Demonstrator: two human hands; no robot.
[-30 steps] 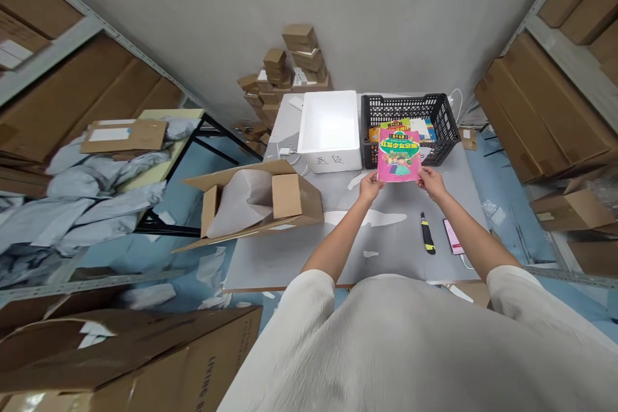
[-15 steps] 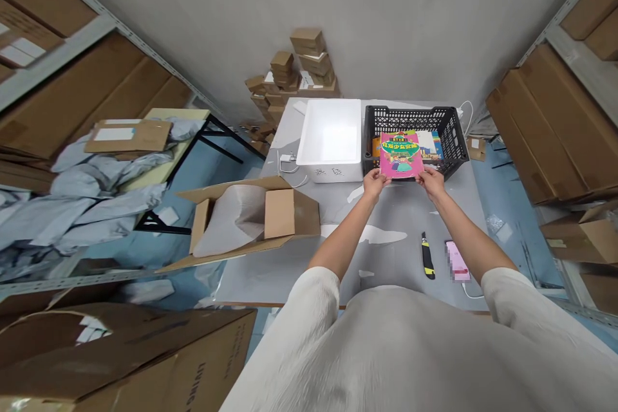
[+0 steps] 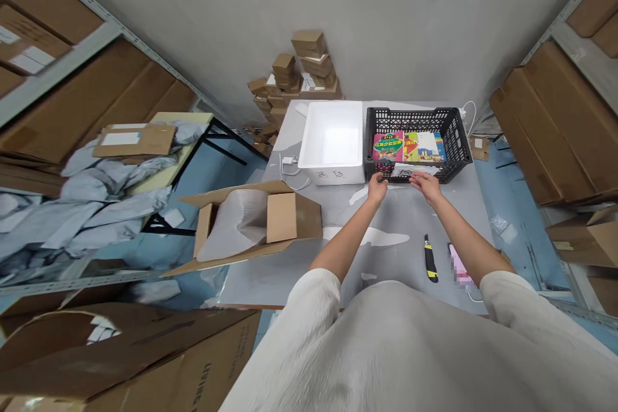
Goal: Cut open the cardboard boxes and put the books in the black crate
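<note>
Crate (image 3: 410, 120) blk w/ lattice pattern; book (image 3: 389, 147) pink w/ grn oval; tub (image 3: 355, 175) wht w/ blk writing; knife (image 3: 430, 261) blk & yel.

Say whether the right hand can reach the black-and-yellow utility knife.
Probably yes: the knife lies uncovered on the grey table, and nothing appears to stand between it and the right hand.

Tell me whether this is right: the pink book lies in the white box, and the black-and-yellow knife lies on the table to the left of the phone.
Not quite: the head view shows the pink book in the black crate, not the white box. The black-and-yellow knife does lie on the table to the left of the phone.
</note>
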